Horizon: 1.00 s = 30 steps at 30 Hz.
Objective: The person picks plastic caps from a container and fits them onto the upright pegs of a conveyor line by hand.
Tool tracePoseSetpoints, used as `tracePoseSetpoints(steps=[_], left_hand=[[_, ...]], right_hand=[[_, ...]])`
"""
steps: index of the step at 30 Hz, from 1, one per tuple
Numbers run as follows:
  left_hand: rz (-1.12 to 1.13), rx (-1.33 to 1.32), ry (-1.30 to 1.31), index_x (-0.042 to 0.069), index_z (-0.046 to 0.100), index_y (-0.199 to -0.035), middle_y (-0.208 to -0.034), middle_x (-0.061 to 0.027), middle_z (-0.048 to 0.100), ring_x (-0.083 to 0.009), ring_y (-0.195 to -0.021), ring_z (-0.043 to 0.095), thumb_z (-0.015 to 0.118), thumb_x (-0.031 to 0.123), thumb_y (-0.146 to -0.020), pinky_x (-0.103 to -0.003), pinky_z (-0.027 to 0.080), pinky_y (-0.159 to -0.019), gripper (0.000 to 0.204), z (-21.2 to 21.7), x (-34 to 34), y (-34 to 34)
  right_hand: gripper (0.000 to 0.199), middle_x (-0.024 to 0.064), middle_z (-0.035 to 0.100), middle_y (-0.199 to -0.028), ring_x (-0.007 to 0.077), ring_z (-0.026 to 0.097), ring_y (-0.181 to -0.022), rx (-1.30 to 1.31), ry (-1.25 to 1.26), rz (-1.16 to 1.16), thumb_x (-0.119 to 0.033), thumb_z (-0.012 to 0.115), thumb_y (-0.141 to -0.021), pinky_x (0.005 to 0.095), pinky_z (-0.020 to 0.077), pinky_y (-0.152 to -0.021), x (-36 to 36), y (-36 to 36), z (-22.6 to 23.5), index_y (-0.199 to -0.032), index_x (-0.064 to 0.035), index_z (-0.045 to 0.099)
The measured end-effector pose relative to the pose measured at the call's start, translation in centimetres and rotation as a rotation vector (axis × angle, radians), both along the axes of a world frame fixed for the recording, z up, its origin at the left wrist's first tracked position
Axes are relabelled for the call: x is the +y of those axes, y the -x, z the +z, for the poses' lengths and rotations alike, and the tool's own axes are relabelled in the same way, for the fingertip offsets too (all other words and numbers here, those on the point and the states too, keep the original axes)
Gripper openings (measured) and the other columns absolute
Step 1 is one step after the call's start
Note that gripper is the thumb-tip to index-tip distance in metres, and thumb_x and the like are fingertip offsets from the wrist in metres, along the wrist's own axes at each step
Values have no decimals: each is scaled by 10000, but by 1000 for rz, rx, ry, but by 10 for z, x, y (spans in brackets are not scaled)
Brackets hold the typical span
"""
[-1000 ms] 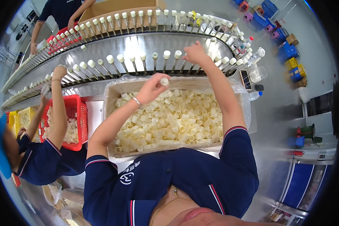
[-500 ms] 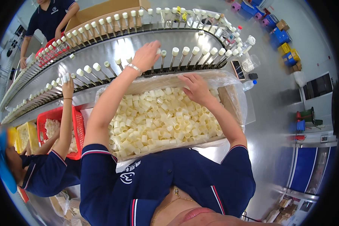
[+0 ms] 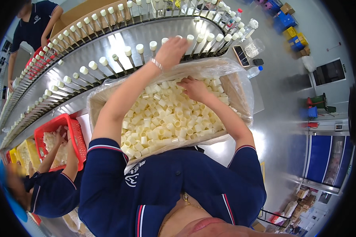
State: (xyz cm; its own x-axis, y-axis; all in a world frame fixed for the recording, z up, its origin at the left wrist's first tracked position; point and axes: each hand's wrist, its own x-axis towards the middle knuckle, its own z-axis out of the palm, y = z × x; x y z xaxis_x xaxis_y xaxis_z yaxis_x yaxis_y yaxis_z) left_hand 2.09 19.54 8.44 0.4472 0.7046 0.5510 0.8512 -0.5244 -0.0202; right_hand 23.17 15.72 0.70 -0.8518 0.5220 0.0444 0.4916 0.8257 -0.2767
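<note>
My left hand (image 3: 171, 50) is stretched out over the far edge of the box (image 3: 241, 94), up at the row of pegs (image 3: 140, 48) on the curved conveyor (image 3: 118, 41). Its fingers are curled together over the peg tops; I think they pinch a cap, but the back of the hand hides it, so I cannot tell for sure. My right hand (image 3: 194, 88) lies lower and nearer, palm down in the heap of cream caps (image 3: 166, 118) inside the lined box, fingers bunched and dug into the pile, seemingly closing on one or more caps.

The caps are short tubes lying every way, no common axis. The pegs stand beyond them, away from me, tilted outward, each already topped with a cap near my left hand. So the caps sit under the right hand and the pegs under the left.

A co-worker's hands (image 3: 61, 138) work in a red basket (image 3: 77, 134) at my left.
</note>
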Motion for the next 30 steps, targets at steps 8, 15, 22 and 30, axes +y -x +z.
tracePoseSetpoints(steps=[8,15,22,30], left_hand=[[3,-261,443,73,599,-1060,-1015,-71,554,-271,-1004,526,604,36,-719,-377,460,-850,343,-82,-137,7],[25,-384,589,113,629,-953,-1021,-63,553,-286,-1016,527,626,94,-759,-390,462,-857,195,-145,-132,10],[205,-58,757,81,639,-947,-1038,-128,556,-310,-967,574,611,108,-756,-427,496,-792,195,-127,-143,-8],[67,-268,862,57,663,-939,-1002,-134,608,-292,-903,612,681,111,-755,-399,512,-764,192,-97,-161,34]], right_hand=[[333,64,574,-1056,242,525,-1084,-57,-67,195,-96,697,-713,368,460,-869,11,20,-18,-1030,-87,594],[249,38,613,-986,162,575,-831,355,709,-19,-125,645,-847,308,462,-748,5,26,38,-1076,-66,568],[205,15,565,-919,95,521,-812,685,730,18,-146,618,-883,251,427,-700,14,71,87,-1061,-58,569],[290,75,657,-886,225,556,-977,73,-500,-65,-314,704,-780,380,330,-929,85,143,110,-938,-74,660]])
